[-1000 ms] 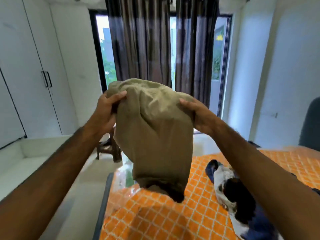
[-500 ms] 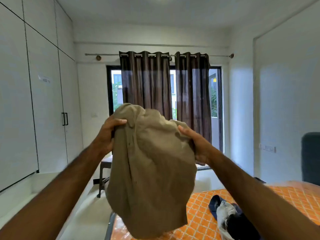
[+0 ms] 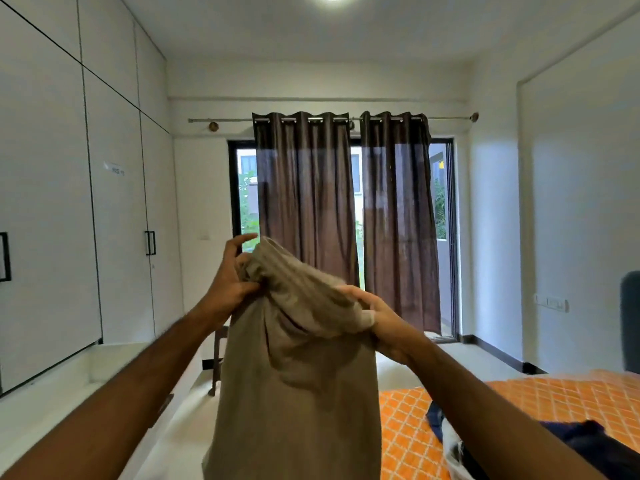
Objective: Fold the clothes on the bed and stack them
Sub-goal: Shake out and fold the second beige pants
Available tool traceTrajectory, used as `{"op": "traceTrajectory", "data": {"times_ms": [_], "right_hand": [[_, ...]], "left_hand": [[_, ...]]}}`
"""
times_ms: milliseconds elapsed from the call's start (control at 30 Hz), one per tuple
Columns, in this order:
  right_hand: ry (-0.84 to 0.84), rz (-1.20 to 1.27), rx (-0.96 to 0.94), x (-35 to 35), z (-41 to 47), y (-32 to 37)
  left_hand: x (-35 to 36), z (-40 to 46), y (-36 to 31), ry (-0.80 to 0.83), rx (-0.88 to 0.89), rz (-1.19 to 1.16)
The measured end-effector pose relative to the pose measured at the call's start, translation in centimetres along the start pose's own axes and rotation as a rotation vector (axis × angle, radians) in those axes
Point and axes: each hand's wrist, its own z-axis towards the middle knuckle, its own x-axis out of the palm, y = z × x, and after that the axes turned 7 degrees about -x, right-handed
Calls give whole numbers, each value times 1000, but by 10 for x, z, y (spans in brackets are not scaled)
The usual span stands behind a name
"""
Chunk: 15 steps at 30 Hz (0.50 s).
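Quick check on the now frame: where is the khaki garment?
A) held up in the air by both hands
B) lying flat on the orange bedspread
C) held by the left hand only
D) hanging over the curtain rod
A: the khaki garment hangs in front of the person, its top edge gripped by the left hand and the right hand, clear of the orange bedspread.

Khaki garment (image 3: 294,375), hanging lengthwise in the air, top edge bunched; dark and white clothes (image 3: 568,448) heaped on orange bed (image 3: 554,400).
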Motion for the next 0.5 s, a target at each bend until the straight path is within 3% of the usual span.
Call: {"op": "traceTrajectory", "data": {"times_ms": [133,200,367,500], "right_hand": [[-126,-113,-16,8,8,-4],[-144,-145,-133,7,12,3],[-64,-524,-584,9,2,42],[-55,-500,-641,0,1,57]], "left_hand": [[10,-11,7,-219,-139,-53],[4,-7,0,-290,-202,-140],[-27,-14,-34,61,84,78],[-36,-30,-72,250,176,133]]}}
